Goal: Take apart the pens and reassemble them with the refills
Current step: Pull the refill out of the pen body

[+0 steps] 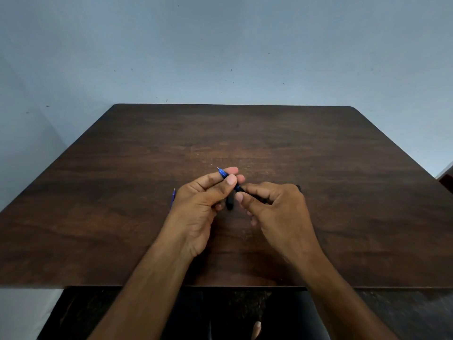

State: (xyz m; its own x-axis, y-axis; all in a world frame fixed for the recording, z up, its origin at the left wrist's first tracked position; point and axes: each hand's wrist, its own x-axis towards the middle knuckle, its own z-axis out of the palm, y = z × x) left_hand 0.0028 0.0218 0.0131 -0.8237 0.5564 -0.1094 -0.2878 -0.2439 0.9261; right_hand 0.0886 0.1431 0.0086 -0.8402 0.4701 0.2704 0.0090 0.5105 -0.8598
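Both hands hold one blue and black pen (pixel 237 188) just above the dark wooden table (pixel 318 168). My left hand (pixel 201 204) pinches its blue tip section, whose metal point sticks out up and to the left. My right hand (pixel 272 204) grips the black barrel, fingers curled round it; the barrel's end shows past the knuckles. A short black pen part (pixel 229 203) lies on the table between the hands. A second blue pen (pixel 173 196) lies left of my left hand, mostly hidden by it.
The table runs to a pale blue wall behind. Its near edge crosses under my forearms. A dark object (pixel 447 181) sits past the table's right edge. The floor and a toe show below.
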